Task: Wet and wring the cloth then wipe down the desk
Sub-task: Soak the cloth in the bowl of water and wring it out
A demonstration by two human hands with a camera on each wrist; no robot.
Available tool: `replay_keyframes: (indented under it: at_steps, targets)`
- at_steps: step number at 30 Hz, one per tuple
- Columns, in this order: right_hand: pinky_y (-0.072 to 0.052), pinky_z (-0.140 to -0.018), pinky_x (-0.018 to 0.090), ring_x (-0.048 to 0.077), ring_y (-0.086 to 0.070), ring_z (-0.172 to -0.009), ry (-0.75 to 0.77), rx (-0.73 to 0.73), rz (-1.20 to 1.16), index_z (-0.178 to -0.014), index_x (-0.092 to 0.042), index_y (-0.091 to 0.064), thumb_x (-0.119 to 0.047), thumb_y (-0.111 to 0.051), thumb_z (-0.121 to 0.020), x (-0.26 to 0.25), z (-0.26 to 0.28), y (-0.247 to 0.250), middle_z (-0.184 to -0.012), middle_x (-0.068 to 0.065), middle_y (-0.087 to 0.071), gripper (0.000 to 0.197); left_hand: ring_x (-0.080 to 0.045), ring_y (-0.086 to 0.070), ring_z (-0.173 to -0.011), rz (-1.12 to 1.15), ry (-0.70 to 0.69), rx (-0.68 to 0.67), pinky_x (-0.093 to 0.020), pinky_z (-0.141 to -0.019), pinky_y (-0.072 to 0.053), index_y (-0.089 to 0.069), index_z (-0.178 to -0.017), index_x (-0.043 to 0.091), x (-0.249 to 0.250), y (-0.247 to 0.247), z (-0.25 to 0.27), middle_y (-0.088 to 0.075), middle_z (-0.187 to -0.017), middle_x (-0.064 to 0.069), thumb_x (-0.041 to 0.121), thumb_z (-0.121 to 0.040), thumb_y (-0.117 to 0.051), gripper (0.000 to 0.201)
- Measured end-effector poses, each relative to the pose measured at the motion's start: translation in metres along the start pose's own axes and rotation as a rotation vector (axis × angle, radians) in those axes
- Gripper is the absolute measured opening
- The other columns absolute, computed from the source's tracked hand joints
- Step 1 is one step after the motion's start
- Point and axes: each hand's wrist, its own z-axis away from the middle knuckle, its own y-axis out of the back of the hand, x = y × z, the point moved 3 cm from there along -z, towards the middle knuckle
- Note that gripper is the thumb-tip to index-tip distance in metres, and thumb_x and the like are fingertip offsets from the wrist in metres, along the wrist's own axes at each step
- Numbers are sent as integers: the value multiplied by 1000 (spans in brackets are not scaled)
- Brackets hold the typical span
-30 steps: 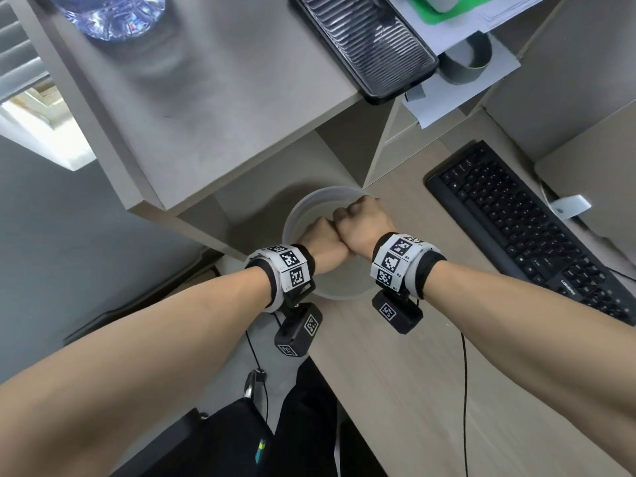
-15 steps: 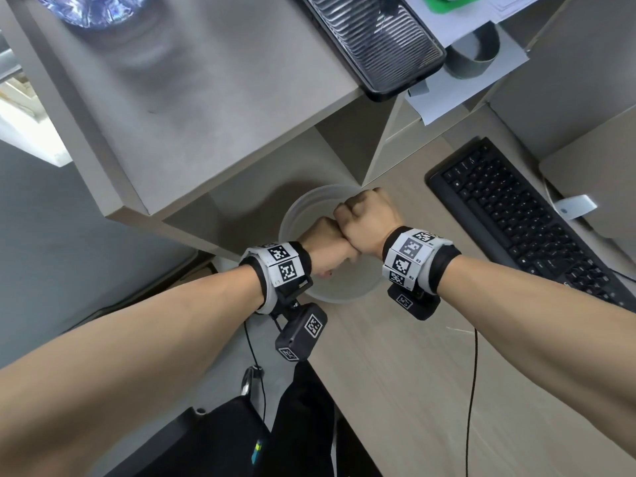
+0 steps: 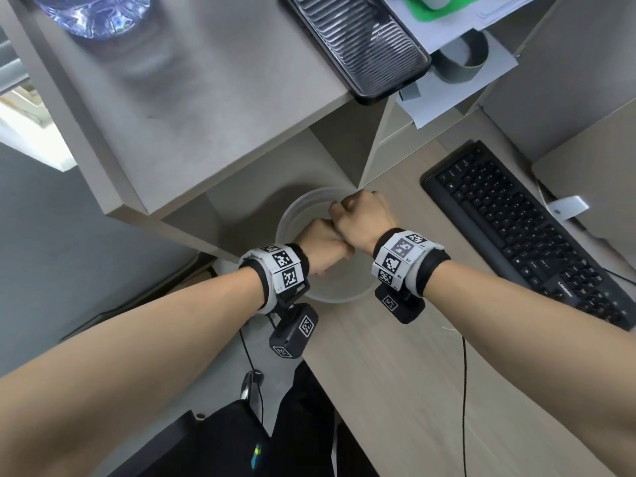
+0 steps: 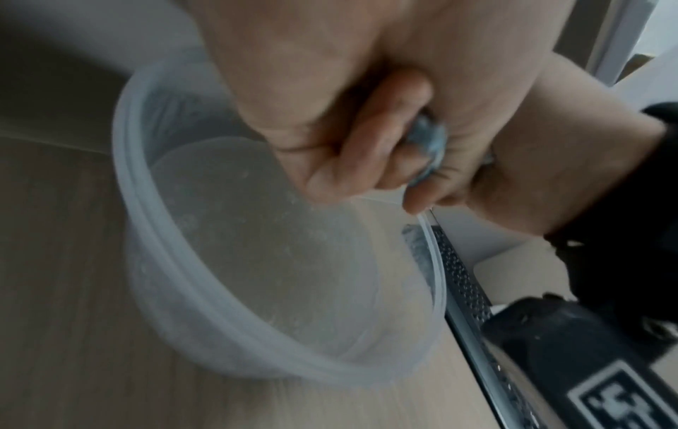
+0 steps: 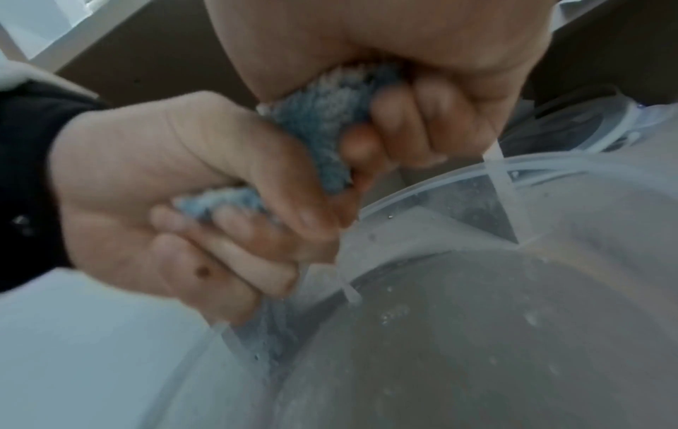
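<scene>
Over a translucent plastic bowl [image 3: 292, 215] of water on the wooden desk [image 3: 413, 373], my two fists press together. My left hand [image 3: 321, 242] and right hand [image 3: 361, 215] each grip one end of a twisted blue cloth [image 5: 322, 116]. The cloth is hidden from the head view. In the right wrist view the left hand [image 5: 165, 188] sits below the right hand [image 5: 422, 58], and thin streams of water run from them into the bowl [image 5: 550, 171]. A bit of cloth [image 4: 429, 139] shows between the fingers in the left wrist view, above the bowl [image 4: 124, 162].
A grey shelf [image 3: 206, 98] overhangs the bowl, carrying a water bottle [image 3: 96, 12] and a black ribbed tray [image 3: 358, 39]. A black keyboard [image 3: 516, 228] lies to the right, with papers and a tape roll [image 3: 461, 60] behind it. Bare desk lies between my arms.
Both fists stay locked on the cloth over the bowl. The right fist has turned and shifted slightly away from me, and the left wrist has rolled a little.
</scene>
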Motion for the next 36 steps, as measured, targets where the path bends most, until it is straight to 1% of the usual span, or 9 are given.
replay_keyframes:
  at_steps: [4, 8, 11, 16, 20, 23, 29, 33, 36]
  targets:
    - [-41, -61, 30, 28, -57, -66, -96, -114, -155, -75, -11, -62, -46, -53, -95, -1, 6, 4, -70, 8, -61, 41, -21, -54, -54, 12, -24, 27, -27, -46, -42, -60, -77, 15, -2, 8, 2, -59, -62, -8, 10, -76, -69, 11]
    - [-59, -66, 39, 33, -68, -75, -333, -282, -644, -97, -7, -61, -38, -57, -97, 1, 16, 4, -93, 19, -69, 31, -20, -62, -69, 100, 53, 0, -29, -51, -51, -49, -118, 19, -7, 18, 1, -68, -95, -8, 13, -72, -81, 56]
    - [-54, -90, 52, 36, -67, -101, -434, -307, -953, -114, -1, -60, -29, -59, -97, 1, 20, 0, -112, 21, -69, 33, -23, -66, -89, 217, 64, -81, -32, -66, -54, -55, -123, 11, -3, 12, 2, -68, -115, -17, 7, -75, -77, 53]
    - [-52, -95, 50, 30, -66, -102, -406, -207, -972, -102, -7, -66, -15, -55, -96, -2, 28, -4, -115, 18, -69, 15, -20, -63, -76, 242, 23, -44, -30, -70, -50, -62, -99, 4, 2, 8, 3, -67, -81, -9, 23, -75, -75, 33]
    - [-53, -71, 37, 30, -65, -86, -443, -271, -1057, -116, -4, -62, -28, -55, -98, 1, 33, 7, -100, 16, -68, 32, -21, -64, -110, 338, 0, -26, -21, -86, -53, -55, -132, 9, 10, 12, 14, -67, -119, -7, 27, -94, -61, 42]
    - [-56, -87, 47, 37, -67, -105, -457, -252, -1124, -123, 4, -58, -24, -59, -96, -2, 35, 9, -115, 22, -68, 38, -21, -57, -122, 393, 4, -63, -30, -103, -44, -51, -136, 9, 13, 5, 21, -61, -131, -9, 26, -97, -55, 42]
    - [-54, -85, 49, 38, -65, -103, -494, -226, -1099, -129, 2, -52, -24, -56, -97, 9, 41, 21, -117, 23, -66, 41, -18, -61, -98, 594, 3, 245, -31, -83, -50, -58, -120, 10, 15, 35, 23, -62, -109, -5, 48, -95, -53, 46]
    - [-54, -75, 48, 26, -65, -72, -487, -366, -1256, -103, -7, -61, -34, -38, -104, 4, 47, 15, -84, 13, -67, 35, -14, -57, -53, 911, 78, 112, -22, -47, -46, -60, -78, 13, 22, 21, 33, -59, -61, -1, 53, -93, -51, 44]
    - [-47, -48, 27, 12, -48, -48, -427, -514, -1469, -82, -12, -53, -44, -28, -103, -7, 48, 8, -64, 1, -52, 46, -8, -49, -35, 1033, 94, 87, -15, -35, -39, -58, -66, 16, 25, 4, 32, -51, -44, 5, 50, -93, -53, 43]
